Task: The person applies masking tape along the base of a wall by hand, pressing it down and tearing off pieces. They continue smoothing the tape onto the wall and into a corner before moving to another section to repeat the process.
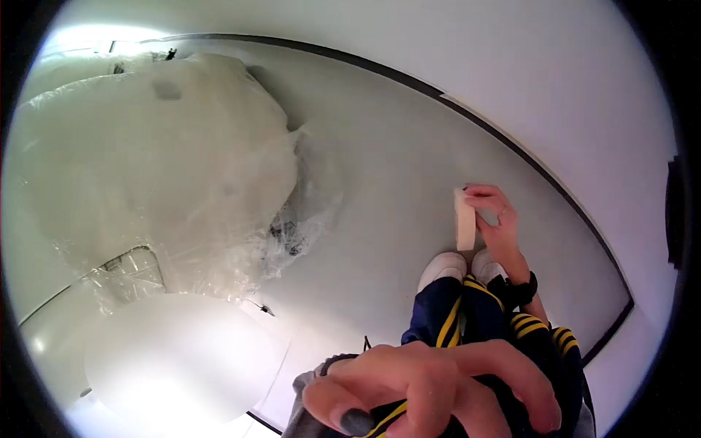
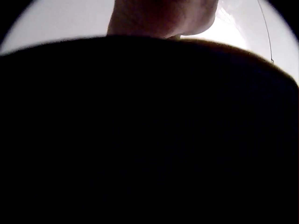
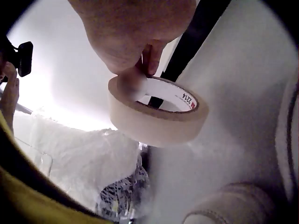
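In the head view my right hand [image 1: 498, 219] pinches a roll of masking tape [image 1: 464, 223], held edge-on low over the floor by the shoes. The right wrist view shows the cream tape roll [image 3: 159, 128] with a white core printed "2214"; thumb and fingertips grip its wall at the near-left side. My left hand [image 1: 438, 387] is large at the bottom of the head view, close to the camera, fingers loosely bent and holding nothing. Dark cloth [image 2: 149, 130] fills most of the left wrist view, with part of the left hand [image 2: 161, 16] above it.
A bulky object under clear plastic sheeting [image 1: 168, 146] stands on the left. In front of it is a bright white round surface [image 1: 182, 358]. Grey floor [image 1: 380, 175] runs to a dark skirting strip [image 1: 511, 142] along the white wall. White shoes [image 1: 444, 269] stand beneath the tape.
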Demonstrator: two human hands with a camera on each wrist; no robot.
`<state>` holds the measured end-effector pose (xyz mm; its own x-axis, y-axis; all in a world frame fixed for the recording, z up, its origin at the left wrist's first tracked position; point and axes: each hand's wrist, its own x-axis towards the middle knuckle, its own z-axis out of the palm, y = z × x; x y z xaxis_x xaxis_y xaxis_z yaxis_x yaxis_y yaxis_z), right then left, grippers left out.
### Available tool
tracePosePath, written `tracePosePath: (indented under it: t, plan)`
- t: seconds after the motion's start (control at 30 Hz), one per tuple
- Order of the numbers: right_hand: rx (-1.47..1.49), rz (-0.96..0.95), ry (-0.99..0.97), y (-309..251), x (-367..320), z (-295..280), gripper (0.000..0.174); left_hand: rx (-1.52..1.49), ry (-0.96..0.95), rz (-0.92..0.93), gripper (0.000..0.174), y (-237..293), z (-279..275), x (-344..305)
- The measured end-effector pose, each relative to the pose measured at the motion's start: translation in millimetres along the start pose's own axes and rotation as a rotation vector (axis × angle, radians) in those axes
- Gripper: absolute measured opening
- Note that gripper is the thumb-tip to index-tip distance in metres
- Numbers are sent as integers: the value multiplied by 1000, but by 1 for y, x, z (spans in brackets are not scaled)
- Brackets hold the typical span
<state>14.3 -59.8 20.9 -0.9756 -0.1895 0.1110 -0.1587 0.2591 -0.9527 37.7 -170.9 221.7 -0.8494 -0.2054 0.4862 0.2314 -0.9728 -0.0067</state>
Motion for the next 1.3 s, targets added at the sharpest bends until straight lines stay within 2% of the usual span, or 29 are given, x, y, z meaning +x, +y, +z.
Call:
tracePosePath:
  t: [0.07,0.2,0.27,0.33,0.4,0.5,0.63,0.67,0.83,1.1,1.2,1.3]
  plan:
    - [-7,-7,0,2,-1,-2,36,-46,-11,-94,37,7,2,2]
    - [-8,6,-2,6,-5,-1,36,-78,-6,-506,39,39,5,19]
    - [-10,3,-8,7,-4,0,35,-59,-1,-611,40,48,7,23]
    - [-29,-10,-19,9,-1,-3,35,-50,-3,-614,40,49,8,24]
    - [-45,5,-29,9,-5,-1,33,-128,88,-582,40,50,15,20]
    - [-155,-84,-49,23,-10,-1,34,-129,20,-608,34,55,16,15]
    - [-56,-17,-50,37,-16,6,36,-109,-97,-654,37,67,18,3]
    - [-58,-9,-51,32,-14,0,36,-108,-14,-604,39,64,26,-7]
    - [-51,33,-37,15,-9,-8,35,-34,93,-449,33,51,51,-18]
    - [-3,89,-25,7,-8,-3,33,243,254,-166,26,33,55,21]
    - [-88,57,-52,-8,-3,-5,35,401,361,-52,24,22,55,37]
    - [-39,10,-41,16,-8,-3,36,487,394,-21,23,24,54,40]
